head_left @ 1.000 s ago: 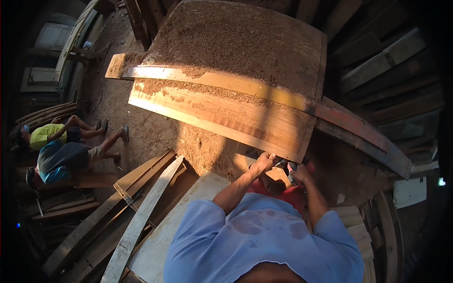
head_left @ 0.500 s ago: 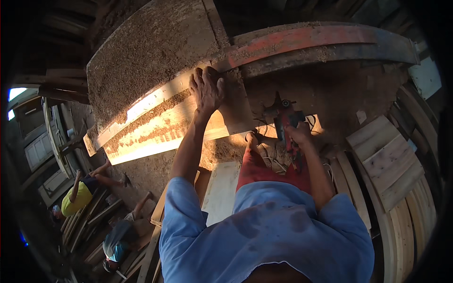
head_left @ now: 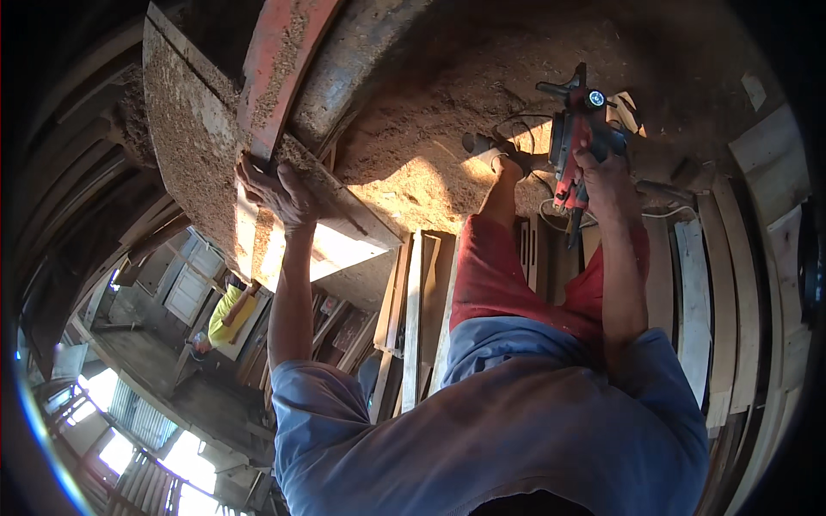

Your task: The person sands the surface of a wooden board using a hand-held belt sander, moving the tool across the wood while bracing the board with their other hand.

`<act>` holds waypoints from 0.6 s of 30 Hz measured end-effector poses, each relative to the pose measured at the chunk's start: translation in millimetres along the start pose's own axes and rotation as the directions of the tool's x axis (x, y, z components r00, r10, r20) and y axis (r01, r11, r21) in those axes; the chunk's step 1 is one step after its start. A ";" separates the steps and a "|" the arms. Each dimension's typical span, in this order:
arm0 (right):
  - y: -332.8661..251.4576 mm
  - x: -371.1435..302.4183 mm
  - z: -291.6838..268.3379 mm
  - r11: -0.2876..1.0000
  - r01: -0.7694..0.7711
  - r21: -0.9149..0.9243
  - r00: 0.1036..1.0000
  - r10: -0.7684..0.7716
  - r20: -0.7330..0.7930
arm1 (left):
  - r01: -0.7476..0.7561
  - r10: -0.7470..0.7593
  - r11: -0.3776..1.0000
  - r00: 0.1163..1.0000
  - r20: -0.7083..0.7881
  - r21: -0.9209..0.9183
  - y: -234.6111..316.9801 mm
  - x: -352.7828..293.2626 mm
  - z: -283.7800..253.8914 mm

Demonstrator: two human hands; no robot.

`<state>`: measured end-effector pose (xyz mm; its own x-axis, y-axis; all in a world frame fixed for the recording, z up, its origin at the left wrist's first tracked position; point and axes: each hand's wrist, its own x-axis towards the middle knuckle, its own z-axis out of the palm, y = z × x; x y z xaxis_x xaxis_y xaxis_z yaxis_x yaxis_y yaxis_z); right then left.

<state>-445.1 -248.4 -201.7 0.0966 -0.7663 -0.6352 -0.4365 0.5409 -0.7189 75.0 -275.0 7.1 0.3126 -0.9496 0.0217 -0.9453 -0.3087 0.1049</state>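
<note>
My left hand (head_left: 284, 193) is at the end of a narrow wooden plank (head_left: 247, 228) on the shaving-covered workbench (head_left: 194, 129). Its fingers bend over the plank, with the thumb on the near side. Beside them, a long red-painted board (head_left: 284, 64) runs toward the far edge. Out to the right, my right hand (head_left: 607, 176) is closed round the handle of a red and black electric planer (head_left: 578, 142). The planer is held off the bench, above the ground, and a cable trails near it.
Shavings cover the ground (head_left: 413, 185). Long boards (head_left: 731, 292) lie at the right, with more timber (head_left: 413, 301) by my legs. A person in a yellow shirt (head_left: 231, 314) is at the left, near a pale door (head_left: 191, 284).
My view has swung, so the bench now sits further left. The planer has risen and moved right in view, still in my right hand. My left hand stays on the plank, fingers more bent.
</note>
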 end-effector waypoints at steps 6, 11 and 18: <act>-11.0 11.1 -6.7 0.934 -0.311 0.173 0.949 0.317 -0.004 | 0.037 -0.037 0.999 0.995 0.093 0.007 4.8 2.8 -9.4; 8.3 23.9 -9.4 0.905 -0.355 0.233 0.932 0.363 0.007 | -0.117 0.107 0.990 0.986 0.130 0.079 -20.4 7.5 -14.2; 6.2 35.7 -36.1 0.887 -0.344 0.307 0.928 0.371 -0.030 | -0.425 0.387 0.902 0.872 0.301 0.070 -66.8 15.5 -35.1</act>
<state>-476.6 -285.0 -218.7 -0.0989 -0.5212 -0.8477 -0.1459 0.8502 -0.5058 146.3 -267.2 35.3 -0.1214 -0.9632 -0.2396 -0.9925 0.1212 0.0157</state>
